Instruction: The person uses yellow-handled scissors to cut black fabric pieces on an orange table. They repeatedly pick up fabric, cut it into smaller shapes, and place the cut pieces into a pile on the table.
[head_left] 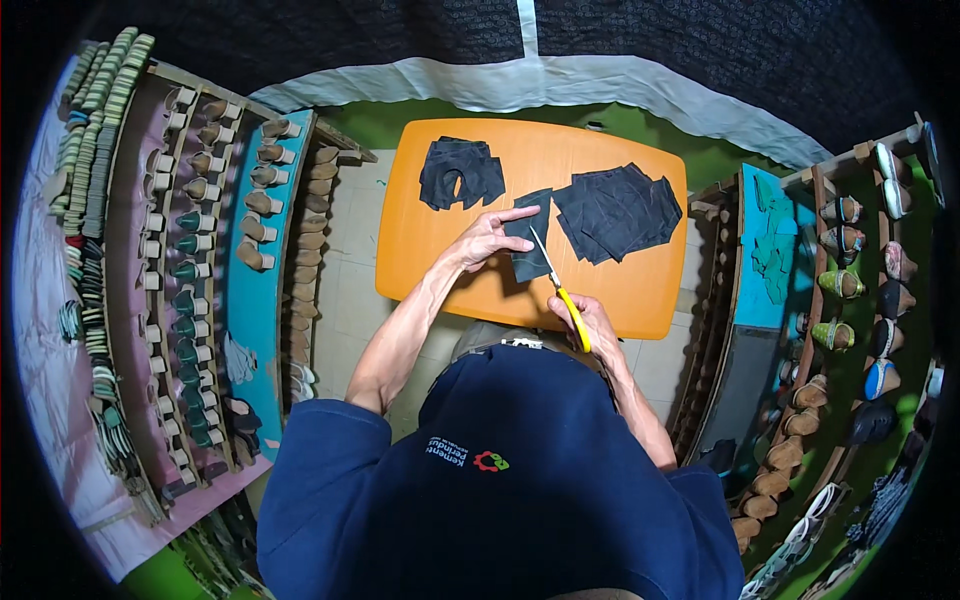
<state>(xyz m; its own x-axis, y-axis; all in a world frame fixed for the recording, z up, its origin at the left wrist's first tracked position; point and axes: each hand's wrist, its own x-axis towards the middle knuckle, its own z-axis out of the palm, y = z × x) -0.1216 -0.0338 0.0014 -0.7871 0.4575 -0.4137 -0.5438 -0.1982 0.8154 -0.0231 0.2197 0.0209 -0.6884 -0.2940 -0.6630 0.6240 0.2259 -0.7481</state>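
Between the fingers of my left hand point(487, 238) is a dark rectangular piece of fabric point(532, 265), held up over the near part of the orange table point(450, 285). My right hand point(596, 325) grips the yellow handles of a pair of scissors point(572, 313). Their metal blades point up and to the left, lying against the piece beside my left fingertips. To the right of it is a spread heap of dark fabric pieces point(620, 212). A smaller pile of cut dark pieces point(455, 172), with a curved notch showing, sits at the table's far left.
Racks with shoe lasts point(262, 202) stand on the left, next to a blue board point(245, 320). On the right, more racks hold shoes and lasts point(840, 245), beside a blue panel point(768, 240) with green scraps. A dark curtain point(650, 60) hangs behind the table.
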